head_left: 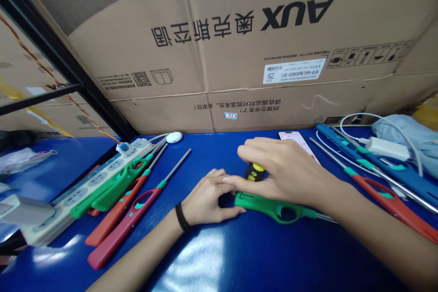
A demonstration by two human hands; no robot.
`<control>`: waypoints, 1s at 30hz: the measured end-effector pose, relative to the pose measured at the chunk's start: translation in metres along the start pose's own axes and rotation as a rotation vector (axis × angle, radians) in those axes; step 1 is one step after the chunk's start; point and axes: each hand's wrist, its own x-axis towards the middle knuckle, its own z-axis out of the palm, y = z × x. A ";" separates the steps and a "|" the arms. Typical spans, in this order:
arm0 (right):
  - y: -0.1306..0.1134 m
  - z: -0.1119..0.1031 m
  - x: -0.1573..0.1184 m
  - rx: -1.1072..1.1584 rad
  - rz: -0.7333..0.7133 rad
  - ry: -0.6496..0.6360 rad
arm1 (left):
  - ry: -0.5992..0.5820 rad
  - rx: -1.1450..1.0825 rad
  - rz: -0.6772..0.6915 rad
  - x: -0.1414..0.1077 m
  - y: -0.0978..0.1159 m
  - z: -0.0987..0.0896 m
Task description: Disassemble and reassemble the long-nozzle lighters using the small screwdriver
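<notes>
A green gas lighter [260,204] lies on the blue table, its metal tube pointing right beneath my right forearm. My left hand [207,200], with a dark band at the wrist, curls around the lighter's handle end, thumb on the near side. Above the handle, my right hand [280,169] is closed around a black-and-yellow screwdriver [255,173]. Only part of its grip shows; the shaft and tip are hidden. My right thumb meets the fingers of my left hand.
Left are a crimson lighter [128,223], an orange lighter [114,219] and a green lighter [112,187] against a white power strip [77,197]. Right are a red-orange lighter [386,198], blue lighters [404,171] and a phone [297,142]. A large cardboard box [219,68] stands behind.
</notes>
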 end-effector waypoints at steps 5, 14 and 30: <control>-0.006 0.005 0.001 -0.108 0.162 0.107 | 0.001 0.004 -0.010 -0.001 0.001 0.000; -0.009 -0.006 -0.005 0.670 0.195 -0.302 | 0.005 -0.030 0.005 0.001 0.000 -0.001; -0.013 0.005 -0.003 0.156 -0.026 -0.096 | -0.032 -0.070 -0.022 0.003 0.002 -0.002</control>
